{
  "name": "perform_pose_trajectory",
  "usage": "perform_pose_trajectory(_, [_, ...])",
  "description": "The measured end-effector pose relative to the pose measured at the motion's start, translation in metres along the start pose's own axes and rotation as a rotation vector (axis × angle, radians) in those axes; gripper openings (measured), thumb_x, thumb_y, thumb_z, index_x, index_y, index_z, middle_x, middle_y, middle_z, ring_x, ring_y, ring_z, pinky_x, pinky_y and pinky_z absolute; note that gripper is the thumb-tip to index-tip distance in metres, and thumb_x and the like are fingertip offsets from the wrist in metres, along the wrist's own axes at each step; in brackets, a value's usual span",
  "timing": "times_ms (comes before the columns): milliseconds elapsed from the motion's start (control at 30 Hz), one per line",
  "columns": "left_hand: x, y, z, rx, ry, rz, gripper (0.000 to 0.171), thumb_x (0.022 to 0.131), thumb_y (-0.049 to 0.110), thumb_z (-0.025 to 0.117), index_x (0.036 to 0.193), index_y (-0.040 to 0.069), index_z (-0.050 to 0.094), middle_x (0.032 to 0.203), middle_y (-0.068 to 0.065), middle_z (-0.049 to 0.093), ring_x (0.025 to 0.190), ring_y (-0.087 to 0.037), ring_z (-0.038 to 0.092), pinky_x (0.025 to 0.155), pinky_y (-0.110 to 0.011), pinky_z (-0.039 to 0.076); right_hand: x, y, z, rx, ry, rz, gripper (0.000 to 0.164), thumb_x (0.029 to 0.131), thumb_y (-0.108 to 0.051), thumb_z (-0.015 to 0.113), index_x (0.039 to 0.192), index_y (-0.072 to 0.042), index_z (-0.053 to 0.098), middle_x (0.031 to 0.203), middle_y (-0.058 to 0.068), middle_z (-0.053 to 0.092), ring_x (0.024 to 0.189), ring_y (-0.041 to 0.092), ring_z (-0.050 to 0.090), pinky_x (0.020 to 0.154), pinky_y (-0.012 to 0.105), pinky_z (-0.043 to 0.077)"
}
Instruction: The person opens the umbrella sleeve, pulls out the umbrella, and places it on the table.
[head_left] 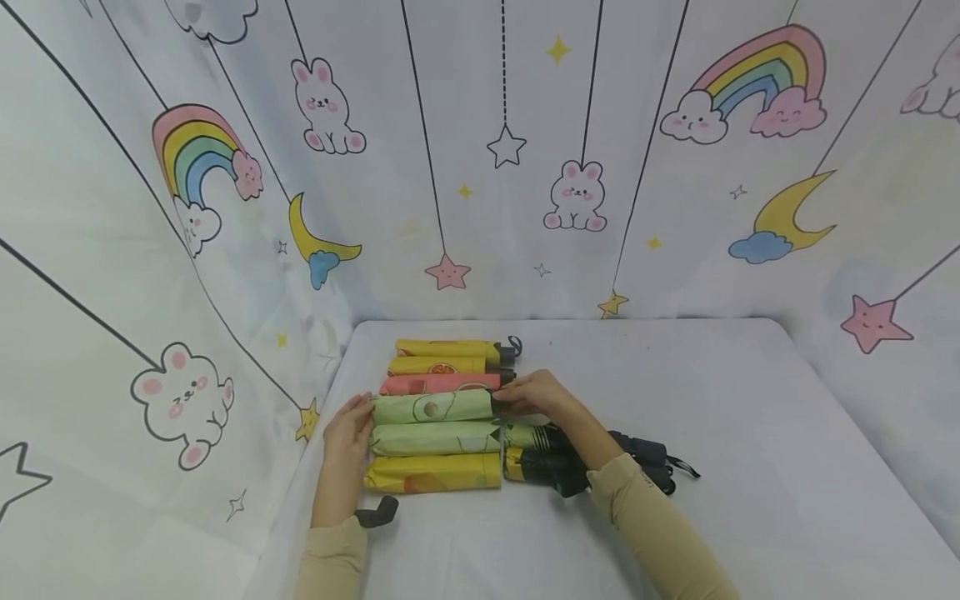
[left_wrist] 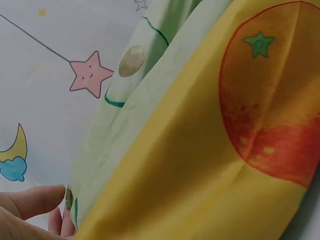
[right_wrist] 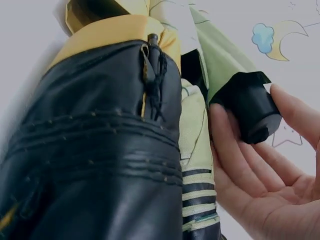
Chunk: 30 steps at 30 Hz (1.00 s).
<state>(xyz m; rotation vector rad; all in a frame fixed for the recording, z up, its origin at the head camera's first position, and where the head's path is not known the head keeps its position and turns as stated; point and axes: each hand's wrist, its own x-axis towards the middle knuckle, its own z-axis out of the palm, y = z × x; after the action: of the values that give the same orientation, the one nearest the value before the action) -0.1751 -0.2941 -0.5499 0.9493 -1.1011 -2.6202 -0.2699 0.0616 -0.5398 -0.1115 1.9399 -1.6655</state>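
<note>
Both hands hold a light green folded umbrella (head_left: 431, 407) with an avocado print, one at each end. The left hand (head_left: 348, 433) has its thumb and fingers at the umbrella's left end; in the left wrist view the thumb (left_wrist: 40, 201) touches that tip. At the other end, the right hand (head_left: 536, 393) grips the black handle (right_wrist: 252, 107) between thumb and fingers. In front lie a second green umbrella (head_left: 435, 438) and a yellow one (head_left: 431, 473) with an orange fruit print. Just behind is a pink-red umbrella (head_left: 435, 384).
Two yellow umbrellas (head_left: 442, 348) lie at the back of the row. Under the right forearm are a yellow-and-black bundle (head_left: 536, 467) and a green, black-striped one (head_left: 528, 437), with black ends to the right. All rest on a white table (head_left: 675, 375) before patterned cloth walls.
</note>
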Motion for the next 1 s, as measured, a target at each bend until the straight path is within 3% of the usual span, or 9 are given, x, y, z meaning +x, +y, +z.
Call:
perform_pose_trajectory(100, [0.0011,0.0017,0.0013,-0.006,-0.001,-0.003,0.068,0.099,-0.012,0.061,0.159,0.003,0.035,0.150,-0.010,0.056,0.143,-0.021,0.052,0.113,-0.026,0.047,-0.0003,0.0002,0.0004,0.028,-0.002,-0.005,0.050,0.084,-0.021,0.090,0.123,0.006,0.073,0.108,0.018,0.078,0.097,0.029,0.078,0.089,0.041,0.064])
perform_pose_trajectory(300, [0.0034,0.0002,0.0013,-0.011,-0.023,0.008,0.068,0.099,-0.016,0.056,0.161,0.001,0.033,0.161,-0.015,0.042,0.146,-0.022,0.048,0.112,-0.025,0.047,-0.0015,0.0023,0.0018,0.027,0.031,-0.002,0.045,0.084,-0.017,0.089,0.121,0.004,0.075,0.107,0.015,0.078,0.093,0.024,0.078,0.086,0.040,0.065])
perform_pose_trajectory(400, [0.0040,-0.0013,0.0009,-0.016,-0.016,0.007,0.069,0.098,-0.018,0.056,0.161,0.001,0.033,0.156,-0.014,0.048,0.143,-0.021,0.051,0.108,-0.025,0.050,-0.0028,0.0037,0.0013,0.027,0.028,0.000,0.043,0.086,-0.017,0.088,0.122,0.004,0.075,0.107,0.016,0.078,0.094,0.026,0.078,0.087,0.042,0.065])
perform_pose_trajectory(633, [0.0045,-0.0017,0.0003,-0.027,-0.002,0.017,0.070,0.094,-0.023,0.056,0.157,0.000,0.037,0.121,-0.006,0.075,0.127,-0.018,0.065,0.106,-0.027,0.052,-0.0031,0.0060,-0.0008,0.063,0.019,0.012,0.043,0.086,-0.018,0.088,0.123,0.001,0.075,0.110,0.016,0.078,0.096,0.028,0.078,0.089,0.044,0.064])
perform_pose_trajectory(867, [0.0034,-0.0012,-0.0003,-0.023,-0.017,0.021,0.063,0.095,-0.023,0.055,0.152,-0.001,0.041,0.127,-0.008,0.070,0.132,-0.020,0.061,0.108,-0.027,0.051,-0.0065,0.0056,-0.0021,0.138,0.033,0.014,0.051,0.088,-0.013,0.086,0.130,0.008,0.068,0.117,0.022,0.075,0.095,0.032,0.078,0.089,0.046,0.064])
perform_pose_trajectory(1000, [0.0034,-0.0009,-0.0006,-0.009,-0.021,0.027,0.061,0.096,-0.022,0.054,0.152,-0.002,0.042,0.119,-0.005,0.075,0.128,-0.017,0.064,0.107,-0.026,0.051,-0.0080,0.0051,-0.0030,0.162,0.039,0.012,0.053,0.088,-0.012,0.086,0.132,0.009,0.066,0.121,0.024,0.073,0.095,0.033,0.078,0.088,0.046,0.064])
